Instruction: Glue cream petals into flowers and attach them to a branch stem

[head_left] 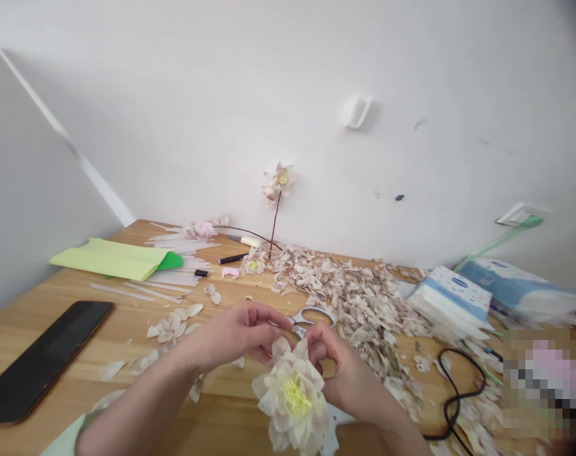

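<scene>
A large flower (295,402) with pale, translucent cream petals and a yellow stamen centre faces up at the bottom middle. My left hand (250,332) reaches in from the left, fingers bent together at the flower's upper edge, fingertips partly behind the petals. From the right, my right hand (338,367) closes thumb and fingers at the flower's upper right side. The flower's back is hidden. Just beyond my fingers lie scissors (311,316), their blades partly covered by my hands. Loose petals (169,326) are scattered left of my left hand.
A heap of dry petals (349,285) covers the right middle of the wooden table. A phone (45,361), yellow-green paper (112,256) and white strips lie left. Finished flowers on a brown stem (275,221) lean at the wall. Tissue packs (452,297) and a black cable (452,399) are right.
</scene>
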{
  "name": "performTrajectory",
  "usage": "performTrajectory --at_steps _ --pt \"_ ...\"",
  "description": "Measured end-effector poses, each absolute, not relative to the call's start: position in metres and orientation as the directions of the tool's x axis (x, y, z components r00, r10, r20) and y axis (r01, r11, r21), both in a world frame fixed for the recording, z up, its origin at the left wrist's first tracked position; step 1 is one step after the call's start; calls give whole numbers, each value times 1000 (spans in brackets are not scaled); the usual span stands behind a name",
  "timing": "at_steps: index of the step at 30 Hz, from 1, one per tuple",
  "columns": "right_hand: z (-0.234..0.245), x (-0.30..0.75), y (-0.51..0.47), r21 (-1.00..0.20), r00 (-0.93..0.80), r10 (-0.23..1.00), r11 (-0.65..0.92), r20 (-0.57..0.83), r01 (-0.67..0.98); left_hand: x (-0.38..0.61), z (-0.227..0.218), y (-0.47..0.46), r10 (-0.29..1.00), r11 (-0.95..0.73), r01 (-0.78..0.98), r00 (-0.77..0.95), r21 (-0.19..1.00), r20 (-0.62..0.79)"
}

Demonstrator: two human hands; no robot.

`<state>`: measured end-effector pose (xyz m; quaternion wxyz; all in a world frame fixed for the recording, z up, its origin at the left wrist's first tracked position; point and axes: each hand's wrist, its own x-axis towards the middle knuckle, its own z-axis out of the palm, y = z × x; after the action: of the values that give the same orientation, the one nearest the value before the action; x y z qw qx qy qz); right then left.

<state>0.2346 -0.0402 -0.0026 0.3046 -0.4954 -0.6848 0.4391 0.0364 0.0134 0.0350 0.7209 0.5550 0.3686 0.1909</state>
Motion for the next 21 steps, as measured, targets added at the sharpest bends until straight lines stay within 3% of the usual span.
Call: performTrajectory --at_steps 7,21 --pt "1 233 -41 -894 -318 948 125 -20 431 36 32 15 638 351 74 711 933 -296" --pt "0 233 -39 -896 -315 949 145 5 421 36 32 15 689 261 56 689 964 -227"
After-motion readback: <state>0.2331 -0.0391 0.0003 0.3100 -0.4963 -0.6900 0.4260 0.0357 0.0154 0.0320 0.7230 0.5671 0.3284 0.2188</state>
